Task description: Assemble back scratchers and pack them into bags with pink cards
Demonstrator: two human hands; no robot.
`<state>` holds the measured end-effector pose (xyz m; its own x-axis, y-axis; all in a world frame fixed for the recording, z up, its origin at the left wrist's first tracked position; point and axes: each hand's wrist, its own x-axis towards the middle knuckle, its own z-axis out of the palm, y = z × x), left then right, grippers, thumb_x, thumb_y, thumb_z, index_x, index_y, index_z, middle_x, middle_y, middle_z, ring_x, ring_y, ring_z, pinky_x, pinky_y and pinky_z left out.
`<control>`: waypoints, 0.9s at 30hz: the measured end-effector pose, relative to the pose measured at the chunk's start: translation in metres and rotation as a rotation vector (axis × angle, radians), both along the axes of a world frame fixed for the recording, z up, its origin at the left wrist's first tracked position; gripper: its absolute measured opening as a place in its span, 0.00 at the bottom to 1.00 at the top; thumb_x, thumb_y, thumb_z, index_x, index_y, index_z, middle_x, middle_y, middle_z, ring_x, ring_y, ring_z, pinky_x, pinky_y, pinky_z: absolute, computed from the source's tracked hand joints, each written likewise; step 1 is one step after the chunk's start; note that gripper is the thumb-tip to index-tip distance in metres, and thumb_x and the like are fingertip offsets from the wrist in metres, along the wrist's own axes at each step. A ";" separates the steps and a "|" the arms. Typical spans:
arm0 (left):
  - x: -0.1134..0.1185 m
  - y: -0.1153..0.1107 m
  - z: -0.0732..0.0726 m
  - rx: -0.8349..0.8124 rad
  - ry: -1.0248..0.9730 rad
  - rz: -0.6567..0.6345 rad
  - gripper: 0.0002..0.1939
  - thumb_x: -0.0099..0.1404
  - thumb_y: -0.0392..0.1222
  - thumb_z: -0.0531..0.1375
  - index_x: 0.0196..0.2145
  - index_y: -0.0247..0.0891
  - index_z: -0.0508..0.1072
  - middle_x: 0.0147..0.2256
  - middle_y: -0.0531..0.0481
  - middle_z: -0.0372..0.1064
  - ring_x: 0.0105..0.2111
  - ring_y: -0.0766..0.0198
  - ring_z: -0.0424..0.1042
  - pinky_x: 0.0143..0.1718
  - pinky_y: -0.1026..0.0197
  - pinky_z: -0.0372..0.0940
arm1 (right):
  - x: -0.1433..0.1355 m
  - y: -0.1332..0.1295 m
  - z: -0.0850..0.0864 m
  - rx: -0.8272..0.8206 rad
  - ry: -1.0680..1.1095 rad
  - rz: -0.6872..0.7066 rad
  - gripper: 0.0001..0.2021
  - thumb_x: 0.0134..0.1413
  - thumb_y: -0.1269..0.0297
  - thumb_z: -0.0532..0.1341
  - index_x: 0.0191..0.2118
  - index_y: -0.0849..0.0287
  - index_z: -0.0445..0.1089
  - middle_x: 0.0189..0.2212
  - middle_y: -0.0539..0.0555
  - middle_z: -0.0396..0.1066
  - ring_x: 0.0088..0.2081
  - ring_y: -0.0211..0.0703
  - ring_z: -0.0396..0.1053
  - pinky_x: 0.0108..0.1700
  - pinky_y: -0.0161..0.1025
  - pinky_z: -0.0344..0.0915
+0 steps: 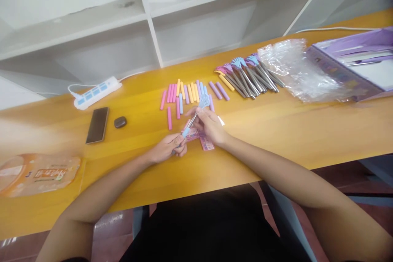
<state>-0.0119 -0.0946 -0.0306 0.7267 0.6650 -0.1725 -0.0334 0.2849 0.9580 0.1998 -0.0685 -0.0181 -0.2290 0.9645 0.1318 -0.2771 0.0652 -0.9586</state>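
Between my hands is a back scratcher (203, 101) with a light blue hand-shaped head, a metal rod and a light blue grip. My left hand (171, 146) is closed around its blue grip. Closer to the head, my right hand (210, 125) pinches the metal rod. Pink printed cards (206, 142) lie on the table under my hands, partly hidden by them. Just beyond are several loose grip sleeves (193, 92) in pink, yellow, purple and blue. Further right rests a pile of back scratchers (253, 75) with coloured heads and bare metal rods.
Clear plastic bags (302, 71) lie right of the pile, beside a purple box (346, 65). At left are a phone (97, 125), a small dark case (120, 122), a white power strip (97, 92) and an orange plastic package (41, 174). White shelves (150, 28) stand behind the table.
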 end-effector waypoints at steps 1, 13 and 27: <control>0.000 0.000 0.000 -0.002 0.004 0.001 0.26 0.76 0.67 0.58 0.33 0.41 0.62 0.22 0.63 0.47 0.24 0.64 0.63 0.30 0.60 0.53 | 0.000 0.001 0.000 -0.003 0.010 -0.014 0.30 0.64 0.30 0.61 0.39 0.58 0.74 0.18 0.41 0.49 0.20 0.33 0.45 0.25 0.36 0.44; -0.002 0.001 0.001 -0.060 -0.003 0.000 0.24 0.78 0.61 0.59 0.31 0.41 0.61 0.20 0.62 0.48 0.25 0.65 0.65 0.29 0.61 0.53 | 0.003 0.004 0.004 -0.028 0.044 -0.040 0.31 0.65 0.30 0.60 0.34 0.58 0.72 0.18 0.42 0.47 0.19 0.32 0.43 0.24 0.37 0.40; 0.001 -0.006 0.021 0.095 0.255 0.049 0.20 0.76 0.61 0.59 0.44 0.39 0.68 0.30 0.56 0.64 0.25 0.68 0.65 0.27 0.63 0.58 | 0.003 -0.001 0.008 -0.005 -0.083 0.028 0.33 0.64 0.29 0.60 0.37 0.61 0.76 0.17 0.40 0.43 0.20 0.33 0.41 0.25 0.37 0.39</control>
